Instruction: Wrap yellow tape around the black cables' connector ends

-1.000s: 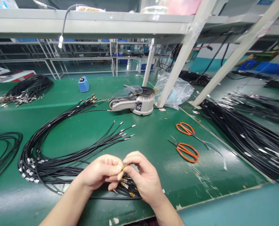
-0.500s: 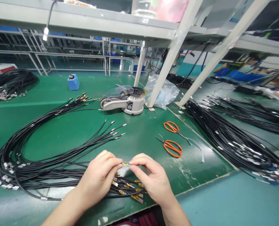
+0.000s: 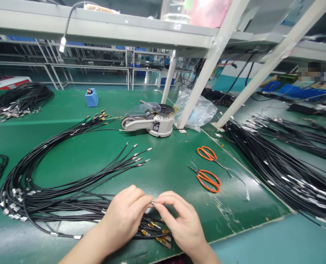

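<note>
Between my two hands, near the front edge of the green table, is the small metal end of a black cable (image 3: 153, 202). My left hand (image 3: 129, 212) pinches it from the left, thumb and forefinger closed. From the right, my right hand (image 3: 178, 216) pinches the same end with its fingertips, which nearly meet the left ones. Most of the piece is hidden by the fingers. Beneath and beside the hands lie several cable ends wrapped in amber tape (image 3: 163, 238). They belong to a looped bundle of black cables (image 3: 41, 146) on the left.
A grey tape dispenser (image 3: 163, 126) stands mid-table, with a blue holder (image 3: 91, 98) farther left. Two orange-handled scissors (image 3: 209, 181) lie right of centre. More black cables (image 3: 278, 165) spread at the right. A white post (image 3: 198, 88) rises behind a clear plastic bag (image 3: 202, 110).
Both hands sit slightly lower and farther right in view, as the whole scene has shifted that way. The amber tape seen between the fingertips is now covered; only a bit of metal shows.
</note>
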Available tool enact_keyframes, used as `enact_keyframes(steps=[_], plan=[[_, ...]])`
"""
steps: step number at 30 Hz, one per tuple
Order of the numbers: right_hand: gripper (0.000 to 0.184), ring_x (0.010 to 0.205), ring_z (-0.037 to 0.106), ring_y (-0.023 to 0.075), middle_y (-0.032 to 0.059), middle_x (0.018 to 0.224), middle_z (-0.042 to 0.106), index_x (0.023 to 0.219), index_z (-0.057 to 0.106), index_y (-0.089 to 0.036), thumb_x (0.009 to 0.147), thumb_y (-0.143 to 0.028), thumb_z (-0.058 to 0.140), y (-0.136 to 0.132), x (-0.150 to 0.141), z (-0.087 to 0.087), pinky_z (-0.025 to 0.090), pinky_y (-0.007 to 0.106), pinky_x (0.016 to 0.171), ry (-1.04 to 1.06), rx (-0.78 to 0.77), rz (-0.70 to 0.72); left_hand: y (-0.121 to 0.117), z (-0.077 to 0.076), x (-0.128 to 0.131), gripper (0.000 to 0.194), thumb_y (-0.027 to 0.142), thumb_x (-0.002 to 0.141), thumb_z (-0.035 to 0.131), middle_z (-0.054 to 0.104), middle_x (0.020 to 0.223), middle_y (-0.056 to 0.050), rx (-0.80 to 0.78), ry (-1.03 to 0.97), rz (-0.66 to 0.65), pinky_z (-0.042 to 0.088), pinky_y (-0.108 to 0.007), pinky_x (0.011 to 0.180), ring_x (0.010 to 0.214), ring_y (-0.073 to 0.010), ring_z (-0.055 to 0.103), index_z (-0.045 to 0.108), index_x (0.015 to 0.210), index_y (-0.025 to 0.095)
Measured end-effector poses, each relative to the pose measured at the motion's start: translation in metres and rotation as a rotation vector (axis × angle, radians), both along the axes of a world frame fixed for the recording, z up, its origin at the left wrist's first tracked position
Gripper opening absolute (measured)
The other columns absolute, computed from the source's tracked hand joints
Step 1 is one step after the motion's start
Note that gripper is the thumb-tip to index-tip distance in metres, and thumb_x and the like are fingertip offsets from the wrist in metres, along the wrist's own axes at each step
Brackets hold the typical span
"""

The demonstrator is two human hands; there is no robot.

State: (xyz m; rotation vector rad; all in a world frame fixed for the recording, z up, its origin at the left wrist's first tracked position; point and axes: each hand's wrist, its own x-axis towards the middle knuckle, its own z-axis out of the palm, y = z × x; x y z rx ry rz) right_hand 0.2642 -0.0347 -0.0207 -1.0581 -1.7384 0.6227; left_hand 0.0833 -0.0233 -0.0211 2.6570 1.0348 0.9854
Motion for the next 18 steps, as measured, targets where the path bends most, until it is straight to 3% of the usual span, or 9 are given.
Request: enact_keyframes(steps=[4,9,15,18], plan=[[0.007,0.069,0.066,0.0167,0.0026,0.075,0.070,0.082,0.067,-0.021,0.082,-0.018,0.061,-0.001,0.004,-0.003,0.053,0.025,0.065,-0.025,-0.056,0.028,-0.002,-0.006,0.006,0.022,0.014,0.092,0.038,0.058,0.071,-0.005,-0.039,0.051,-0.007,0.042,-0.028,0.058,0.065,-0.0168,0.052,0.060,0.093,0.015],[0.013,0.067,0.064,0.0157,0.0017,0.072,0.069,0.074,0.066,-0.020,0.085,-0.022,0.058,0.001,0.001,-0.005,0.051,0.024,0.065,-0.006,-0.185,-0.013,-0.001,-0.011,0.010,0.020,0.015,0.093,0.039,0.060,0.074,-0.005,0.006,0.072,0.062,0.043,-0.028,0.061,0.066,-0.0169,0.053,0.057,0.101,0.015],[0.016,0.065,0.064,0.0161,0.0015,0.070,0.068,0.071,0.066,-0.020,0.084,-0.022,0.057,0.002,0.004,-0.009,0.049,0.024,0.063,-0.020,-0.251,0.002,-0.002,-0.009,0.011,0.028,0.018,0.094,0.036,0.058,0.066,-0.003,-0.056,0.134,0.053,0.042,-0.028,0.055,0.060,-0.0167,0.052,0.060,0.080,0.017],[0.015,0.059,0.061,0.0150,0.0002,0.065,0.066,0.069,0.066,-0.021,0.081,-0.018,0.058,0.000,0.013,-0.011,0.047,0.022,0.056,-0.093,-0.256,0.022,0.012,-0.005,0.005,0.024,0.025,0.094,0.040,0.064,0.075,-0.003,-0.143,0.131,0.053,0.046,-0.028,0.063,0.068,-0.0163,0.057,0.062,0.097,0.018]])
